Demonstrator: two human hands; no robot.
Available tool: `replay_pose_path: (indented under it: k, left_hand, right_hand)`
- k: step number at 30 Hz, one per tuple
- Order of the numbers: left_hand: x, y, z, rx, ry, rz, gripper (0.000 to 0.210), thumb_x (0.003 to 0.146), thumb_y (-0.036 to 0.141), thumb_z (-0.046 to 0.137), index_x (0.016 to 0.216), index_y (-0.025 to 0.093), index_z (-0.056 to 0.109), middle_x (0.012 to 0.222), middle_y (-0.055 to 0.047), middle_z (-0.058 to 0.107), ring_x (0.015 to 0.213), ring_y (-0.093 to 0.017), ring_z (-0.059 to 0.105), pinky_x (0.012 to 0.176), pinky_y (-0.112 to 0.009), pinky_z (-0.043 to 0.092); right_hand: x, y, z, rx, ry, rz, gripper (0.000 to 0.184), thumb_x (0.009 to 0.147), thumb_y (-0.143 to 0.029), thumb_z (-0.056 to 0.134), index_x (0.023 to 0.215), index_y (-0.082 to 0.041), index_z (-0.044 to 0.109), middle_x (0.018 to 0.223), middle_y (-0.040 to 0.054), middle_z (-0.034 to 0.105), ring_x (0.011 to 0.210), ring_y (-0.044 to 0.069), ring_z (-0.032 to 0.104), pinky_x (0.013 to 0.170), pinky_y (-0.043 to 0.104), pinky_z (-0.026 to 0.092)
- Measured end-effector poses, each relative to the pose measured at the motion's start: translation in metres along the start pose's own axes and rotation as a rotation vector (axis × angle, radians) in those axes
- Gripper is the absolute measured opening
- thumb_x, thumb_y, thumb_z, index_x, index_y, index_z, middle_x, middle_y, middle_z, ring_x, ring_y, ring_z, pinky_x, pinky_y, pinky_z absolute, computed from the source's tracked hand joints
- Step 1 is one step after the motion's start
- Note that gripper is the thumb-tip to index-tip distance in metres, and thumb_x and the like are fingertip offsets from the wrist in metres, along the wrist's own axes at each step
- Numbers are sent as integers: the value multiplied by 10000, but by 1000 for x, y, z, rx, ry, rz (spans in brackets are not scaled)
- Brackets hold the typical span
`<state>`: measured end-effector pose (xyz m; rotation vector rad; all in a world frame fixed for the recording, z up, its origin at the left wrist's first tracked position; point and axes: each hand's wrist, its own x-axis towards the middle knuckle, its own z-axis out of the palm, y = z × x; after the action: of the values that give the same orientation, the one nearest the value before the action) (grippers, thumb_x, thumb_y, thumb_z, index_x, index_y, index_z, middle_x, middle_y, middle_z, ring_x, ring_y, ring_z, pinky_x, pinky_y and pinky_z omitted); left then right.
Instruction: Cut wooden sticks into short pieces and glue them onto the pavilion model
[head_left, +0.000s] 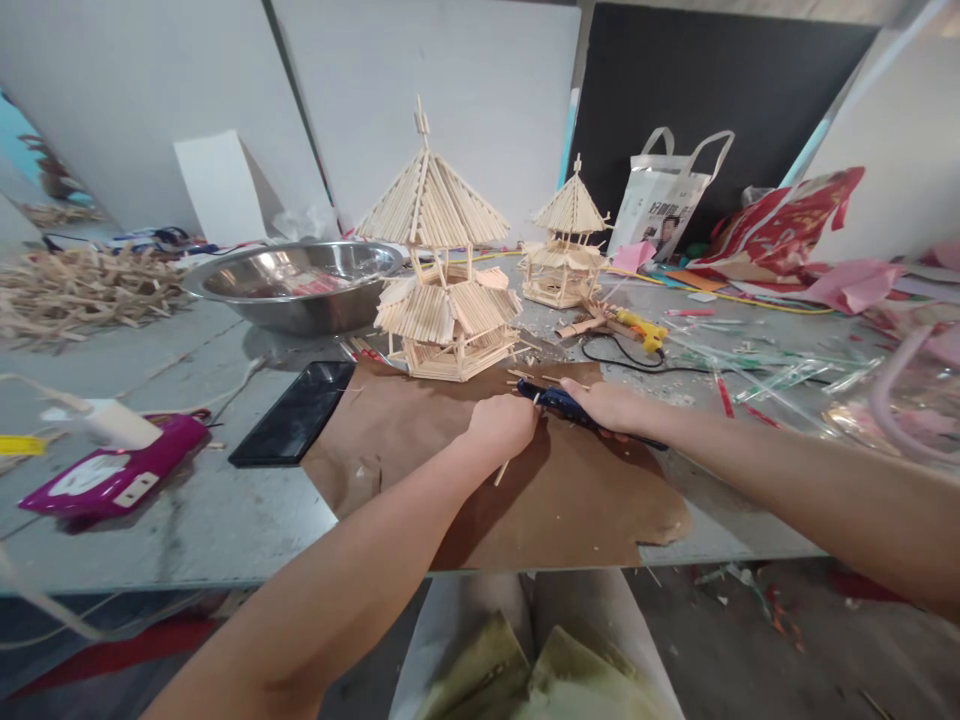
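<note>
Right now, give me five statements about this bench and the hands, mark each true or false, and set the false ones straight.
1. The left hand holds a thin pale stick. True.
2. The right hand holds nothing. False: it grips a dark blue tool.
3. The black phone lies to the right of the purple power strip. True.
4. The larger stick tower stands farther from the camera than the smaller stick tower. False: the larger one is nearer.
5. The metal bowl is to the left of the larger stick tower. True.
</note>
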<state>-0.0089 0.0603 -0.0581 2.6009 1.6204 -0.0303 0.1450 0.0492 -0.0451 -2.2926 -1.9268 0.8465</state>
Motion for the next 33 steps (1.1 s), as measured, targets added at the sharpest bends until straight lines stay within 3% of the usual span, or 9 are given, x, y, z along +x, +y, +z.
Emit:
replay_pose_path:
  k: [5,10,15,18,20,24,33]
  left_hand:
    - [2,-6,-2,-35,-17,8,432,818,407,260,924,172,607,905,-138,632,870,-251,589,711,-352,451]
    - [7,-26,-8,-43,53,10,446,821,427,237,882,195,613,899,-110,633,857,-231,585,725,-352,446]
    - [11,-41,-11,7,57,-58,437,805,452,280,878,180,615,891,-125,629,876,-254,576,721,-374,446]
    - [12,-45,-12,34,41,-101,401,786,447,344,902,173,613,900,-135,624,903,-262,566,734,-374,443]
    - [13,-47,-12,53,43,-132,379,774,433,386,923,165,609,923,-142,617,928,-260,555,750,-366,438]
    - [13,-51,-12,63,39,-177,370,762,426,423,937,154,603,939,-146,613,930,-255,556,750,-349,437]
    - [12,-51,-9,31,88,-199,361,733,432,467,940,158,578,911,-150,618,900,-264,569,722,-365,439]
  right_hand:
    - [-1,2,0,91,-51,41,775,672,-739,51,465,-170,534,436,110,551,363,186,530,411,309,422]
    - [-1,12,-9,213,-93,-7,780,664,-740,13,550,-189,553,472,99,587,429,190,565,452,303,435]
    - [9,30,-30,50,84,25,817,693,-699,-36,495,-168,553,583,155,617,567,224,608,589,326,449]
    - [21,42,-35,-167,341,57,821,716,-686,16,726,-131,621,819,206,629,803,300,595,670,400,421]
    - [28,47,-33,-233,444,92,815,713,-697,62,888,-113,604,934,224,604,891,334,561,679,432,407]
    - [37,53,-21,-280,495,154,779,722,-685,174,1004,-62,547,961,236,587,918,334,546,701,422,400]
    - [39,48,-4,-375,570,41,607,799,-547,243,1070,-72,507,1111,210,504,1035,314,456,774,431,363]
